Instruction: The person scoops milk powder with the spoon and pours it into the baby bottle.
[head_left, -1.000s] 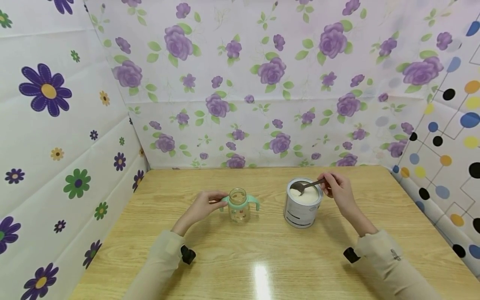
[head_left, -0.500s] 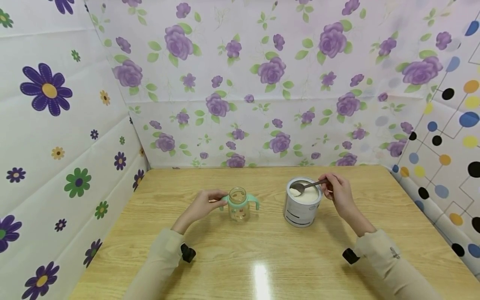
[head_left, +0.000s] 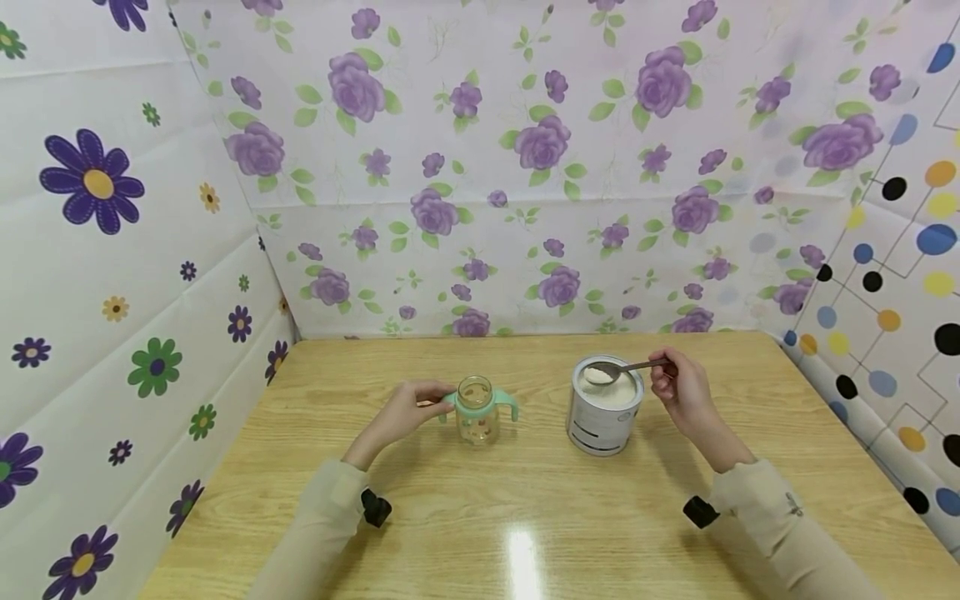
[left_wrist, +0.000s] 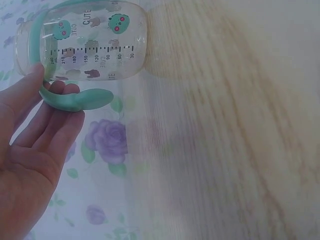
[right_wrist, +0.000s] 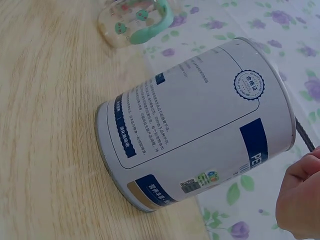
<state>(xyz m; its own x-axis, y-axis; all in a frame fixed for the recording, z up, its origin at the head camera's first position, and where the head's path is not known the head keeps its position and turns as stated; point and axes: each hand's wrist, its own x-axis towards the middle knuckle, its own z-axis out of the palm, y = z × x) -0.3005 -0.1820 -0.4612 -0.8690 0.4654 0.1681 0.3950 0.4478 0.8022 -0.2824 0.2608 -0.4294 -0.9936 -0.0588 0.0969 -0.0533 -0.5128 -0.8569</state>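
A clear baby bottle (head_left: 477, 427) with two mint-green handles and no lid stands upright on the table, with printed measuring marks visible in the left wrist view. My left hand (head_left: 411, 410) pinches its left handle (left_wrist: 80, 99) between thumb and fingers. To the right stands an uncapped milk powder tin (head_left: 600, 427) filled with pale powder. My right hand (head_left: 684, 390) holds a dark metal spoon (head_left: 637, 365) by the end of its handle. The spoon's bowl, heaped with powder, is over the tin's mouth. In the right wrist view the tin (right_wrist: 200, 125) hides most of the spoon.
The wooden table (head_left: 450, 517) reaches back to a purple-flowered cloth (head_left: 480, 250). Patterned cloths hang at the left and right sides. A small black camera is strapped at each wrist.
My right hand has raised the spoon from the powder, and its bowl now lies level with a heap on it. The left hand and the bottle have stayed in place.
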